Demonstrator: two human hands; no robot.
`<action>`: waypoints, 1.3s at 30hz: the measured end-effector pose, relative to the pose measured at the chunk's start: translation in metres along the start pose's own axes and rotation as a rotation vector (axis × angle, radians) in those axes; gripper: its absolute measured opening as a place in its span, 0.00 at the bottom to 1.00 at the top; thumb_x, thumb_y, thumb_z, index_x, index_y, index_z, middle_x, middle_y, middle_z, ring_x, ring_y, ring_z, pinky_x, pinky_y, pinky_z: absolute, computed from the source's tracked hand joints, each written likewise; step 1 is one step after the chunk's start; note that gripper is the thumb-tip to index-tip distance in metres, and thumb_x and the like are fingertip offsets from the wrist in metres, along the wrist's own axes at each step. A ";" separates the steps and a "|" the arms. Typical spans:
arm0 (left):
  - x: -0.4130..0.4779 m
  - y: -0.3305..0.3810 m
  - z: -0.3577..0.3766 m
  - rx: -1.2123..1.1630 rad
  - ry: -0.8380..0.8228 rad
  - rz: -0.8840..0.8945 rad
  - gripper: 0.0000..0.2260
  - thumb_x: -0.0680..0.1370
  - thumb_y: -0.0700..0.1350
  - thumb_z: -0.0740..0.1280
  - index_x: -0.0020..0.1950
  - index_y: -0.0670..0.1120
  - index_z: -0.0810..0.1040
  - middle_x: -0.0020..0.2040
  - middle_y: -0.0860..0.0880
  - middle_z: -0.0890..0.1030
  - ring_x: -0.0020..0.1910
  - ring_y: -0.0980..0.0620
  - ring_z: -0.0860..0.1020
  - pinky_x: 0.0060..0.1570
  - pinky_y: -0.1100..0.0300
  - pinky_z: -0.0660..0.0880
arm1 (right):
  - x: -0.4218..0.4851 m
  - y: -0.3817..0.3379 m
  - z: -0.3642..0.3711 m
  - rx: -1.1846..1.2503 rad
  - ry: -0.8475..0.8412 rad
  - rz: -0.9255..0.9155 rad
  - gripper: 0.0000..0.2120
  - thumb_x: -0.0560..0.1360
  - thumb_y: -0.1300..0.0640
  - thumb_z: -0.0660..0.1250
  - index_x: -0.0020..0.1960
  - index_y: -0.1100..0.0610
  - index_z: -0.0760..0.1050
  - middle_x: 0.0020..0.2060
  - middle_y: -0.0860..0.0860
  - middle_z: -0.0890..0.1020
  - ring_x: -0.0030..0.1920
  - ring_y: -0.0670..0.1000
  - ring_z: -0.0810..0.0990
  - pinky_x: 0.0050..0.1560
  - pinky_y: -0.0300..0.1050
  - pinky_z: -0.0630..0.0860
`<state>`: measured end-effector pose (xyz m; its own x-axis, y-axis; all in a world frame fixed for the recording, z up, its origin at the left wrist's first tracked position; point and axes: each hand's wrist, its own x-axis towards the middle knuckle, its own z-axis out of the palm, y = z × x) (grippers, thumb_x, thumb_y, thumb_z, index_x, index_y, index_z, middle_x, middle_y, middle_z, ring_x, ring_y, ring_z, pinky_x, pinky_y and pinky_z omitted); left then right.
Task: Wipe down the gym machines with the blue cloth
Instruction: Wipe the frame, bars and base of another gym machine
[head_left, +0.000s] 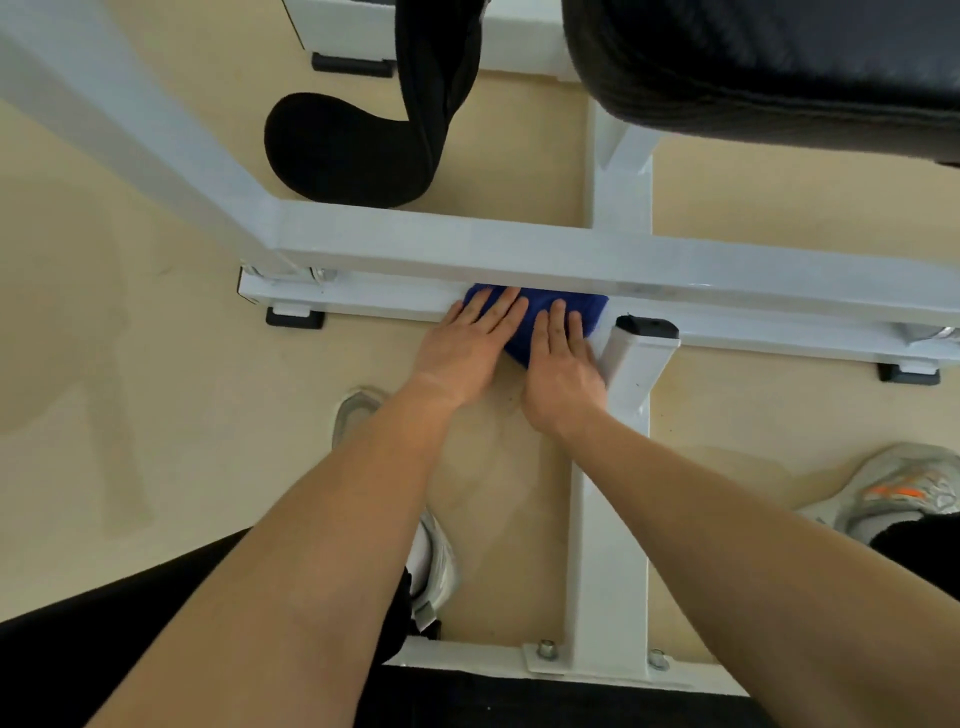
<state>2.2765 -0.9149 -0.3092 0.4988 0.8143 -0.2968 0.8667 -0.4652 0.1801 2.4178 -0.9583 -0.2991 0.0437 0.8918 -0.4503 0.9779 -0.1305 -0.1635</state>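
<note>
Both forearms (332, 519) are reaching down from the bottom edge toward the low part of a white gym machine. The left hand (467, 345) and the right hand (561, 366) are lying side by side on the blue cloth (543, 304), which is bunched on the lower rail (363, 307) just under the wider crossbar (519, 254). Part of it is spilling over the rail's near edge toward the floor (156, 415).

Neither grip is closing on anything. The fingers of both hands are lying straight and flat, pressing the cloth down rather than pinching it.

Several things could be going wrong from here:
- **Cloth slipping:** with only flat pressure holding it, a quick sideways stroke could be sliding the hands over the cloth and leaving it behind.
- **Knuckles scraping:** the crossbar is sitting close above the fingertips, so pushing further in could be scraping them.
- **Right hand jamming:** the angled post (636, 364) is touching or nearly touching this hand, so a stroke that way could be jamming it.
- **Picking up grit:** the overhanging fold may be dragging grit off the floor onto the rail.
</note>
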 end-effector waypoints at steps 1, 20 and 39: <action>-0.009 -0.005 0.003 -0.038 0.018 -0.047 0.35 0.81 0.40 0.59 0.81 0.52 0.42 0.81 0.54 0.41 0.80 0.50 0.43 0.78 0.50 0.47 | 0.002 -0.002 -0.001 -0.062 -0.017 -0.063 0.36 0.80 0.60 0.54 0.80 0.60 0.36 0.80 0.56 0.37 0.80 0.56 0.38 0.78 0.52 0.41; -0.040 -0.047 0.027 -0.192 0.368 -0.581 0.24 0.80 0.50 0.64 0.76 0.51 0.66 0.79 0.49 0.61 0.69 0.39 0.69 0.57 0.49 0.76 | 0.033 -0.060 -0.001 -0.073 -0.076 -0.537 0.35 0.79 0.64 0.54 0.81 0.55 0.41 0.81 0.52 0.42 0.80 0.52 0.39 0.79 0.50 0.48; -0.103 -0.119 0.001 -0.888 0.820 -1.325 0.03 0.77 0.47 0.66 0.48 0.49 0.75 0.41 0.53 0.77 0.40 0.50 0.75 0.41 0.59 0.68 | 0.014 -0.137 -0.020 0.240 -0.170 -0.657 0.31 0.79 0.60 0.61 0.80 0.54 0.55 0.77 0.53 0.64 0.74 0.53 0.65 0.74 0.51 0.64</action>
<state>2.1221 -0.9437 -0.3005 -0.8249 0.5272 -0.2038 0.2431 0.6564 0.7141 2.2882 -0.9189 -0.2656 -0.5900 0.7415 -0.3195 0.7180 0.3009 -0.6276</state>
